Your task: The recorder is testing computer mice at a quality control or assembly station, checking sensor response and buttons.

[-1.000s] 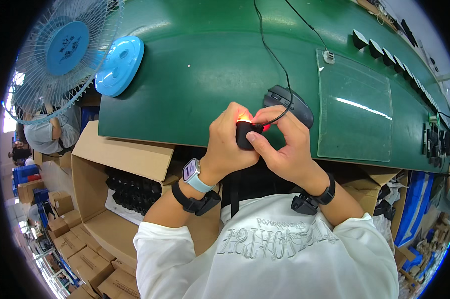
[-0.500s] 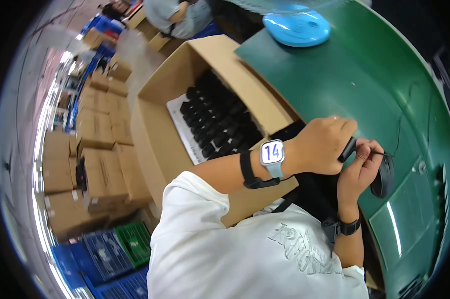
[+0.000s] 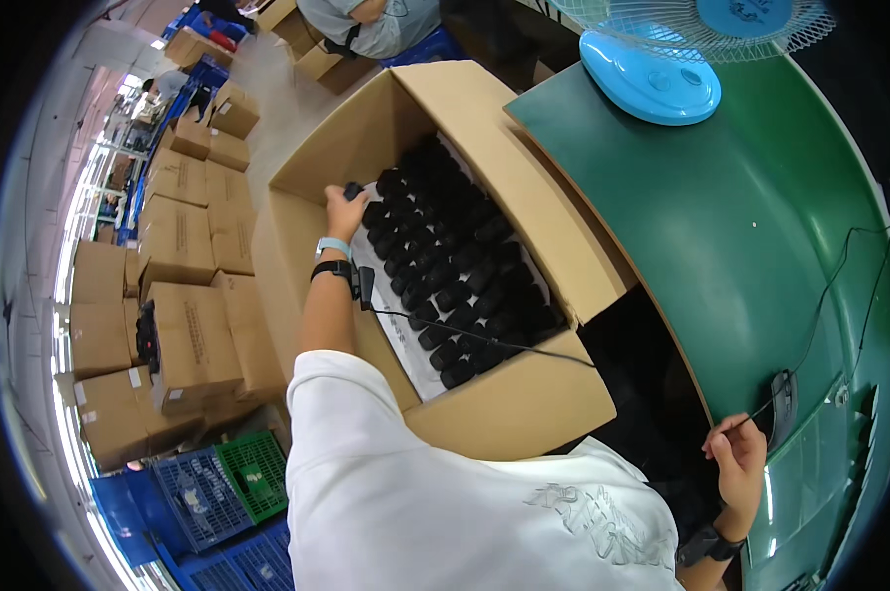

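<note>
Inside the open cardboard box point(image 3: 509, 128), my left hand point(image 3: 345, 213) is closed on a small black piece point(image 3: 353, 190) by the far left wall. Beside it, rows of small black rounded pieces point(image 3: 435, 251) lie on a white sheet point(image 3: 394, 330). Over at the table's near edge, my right hand point(image 3: 740, 461) pinches a thin black cable point(image 3: 817, 325) between thumb and fingers. A dark grey, mouse-shaped object point(image 3: 783, 409) rests on the table just past those fingertips.
The green table point(image 3: 652, 187) borders the box on the right. On it stands a fan with a blue base point(image 3: 652, 79). Stacked cartons point(image 3: 197, 340) and blue and green crates point(image 3: 253, 473) are at the left. Another person point(image 3: 381, 25) sits beyond the box.
My left hand has moved from beside my right hand into the box, carrying a black piece. My right hand has lowered toward the near table edge, and the view has shifted.
</note>
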Demonstrator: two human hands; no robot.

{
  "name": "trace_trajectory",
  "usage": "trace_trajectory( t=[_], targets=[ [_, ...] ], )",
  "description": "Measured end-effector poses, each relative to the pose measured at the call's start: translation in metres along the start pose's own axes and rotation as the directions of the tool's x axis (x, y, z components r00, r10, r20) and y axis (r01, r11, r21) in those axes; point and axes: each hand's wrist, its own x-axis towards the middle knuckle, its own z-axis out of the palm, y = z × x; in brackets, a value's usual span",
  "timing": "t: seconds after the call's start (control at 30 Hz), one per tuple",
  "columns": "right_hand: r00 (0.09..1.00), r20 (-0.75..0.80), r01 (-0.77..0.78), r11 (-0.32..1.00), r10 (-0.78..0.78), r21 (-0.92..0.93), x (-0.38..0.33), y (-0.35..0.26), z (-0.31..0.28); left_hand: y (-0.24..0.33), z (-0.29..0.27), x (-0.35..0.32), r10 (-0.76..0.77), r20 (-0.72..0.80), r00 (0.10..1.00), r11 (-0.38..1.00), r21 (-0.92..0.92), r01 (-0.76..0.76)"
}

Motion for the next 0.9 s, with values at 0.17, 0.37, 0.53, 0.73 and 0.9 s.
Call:
trace_trajectory(
  t=[0.17, 0.37, 0.53, 0.73, 0.9],
  targets=[
    [0.991, -0.130, -0.002, 0.987, -0.019, -0.163, 0.003, 0.006, 0.007, -0.083, 0.030, 0.028, -0.007, -0.016, 1.000, 0.964, 0.267, 0.011],
    [0.990, -0.132, 0.021, 0.975, -0.051, -0.221, 0.008, 0.003, 0.017, -0.100, 0.053, 0.048, -0.114, 0.199, 0.973, 0.982, 0.172, 0.080],
    [0.988, -0.154, -0.040, 0.981, 0.010, -0.192, 0.004, 0.002, 0.013, -0.087, 0.056, 0.040, 0.094, 0.114, 0.989, 0.964, 0.238, -0.119],
    [0.993, -0.113, -0.035, 0.987, 0.017, -0.154, 0.004, -0.011, 0.010, -0.084, 0.056, 0.040, 0.065, 0.284, 0.957, 0.899, 0.399, -0.179],
    [0.997, -0.027, -0.075, 0.886, 0.071, -0.458, -0.023, -0.049, -0.044, -0.081, 0.035, 0.049, 0.002, 0.343, 0.939, 0.793, 0.572, -0.211]
  ],
)
